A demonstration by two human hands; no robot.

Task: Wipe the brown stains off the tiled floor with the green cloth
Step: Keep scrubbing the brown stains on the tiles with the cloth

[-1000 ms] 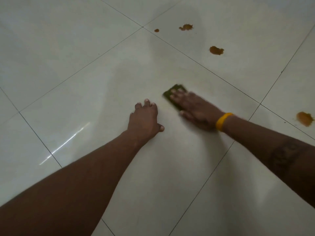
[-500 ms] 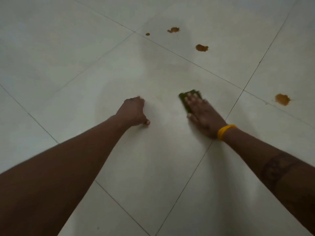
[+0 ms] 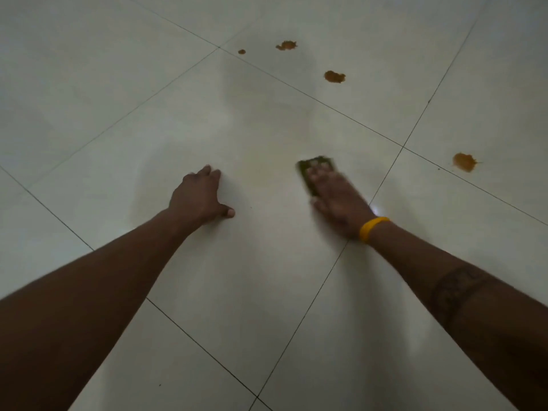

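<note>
My right hand [image 3: 338, 200] presses flat on the green cloth [image 3: 312, 166], which lies on the white tiled floor [image 3: 118, 84]; only the cloth's far end shows past my blurred fingers. My left hand [image 3: 198, 197] rests on the same tile, fingers curled, holding nothing. Brown stains lie beyond: a small dot [image 3: 241, 51], a blot [image 3: 286, 45] and a larger blot [image 3: 334, 76] on the far tile, and one more stain [image 3: 464, 162] on the tile to the right. A faint yellowish smear [image 3: 261, 161] shows between my hands.
Dark grout lines [image 3: 311, 304] cross the floor diagonally. A yellow band [image 3: 372, 228] sits on my right wrist. Nothing else stands on the tiles in view.
My right hand has slid the cloth to the right, away from my left hand, and keeps moving. The view has shifted, so the stains sit differently in frame.
</note>
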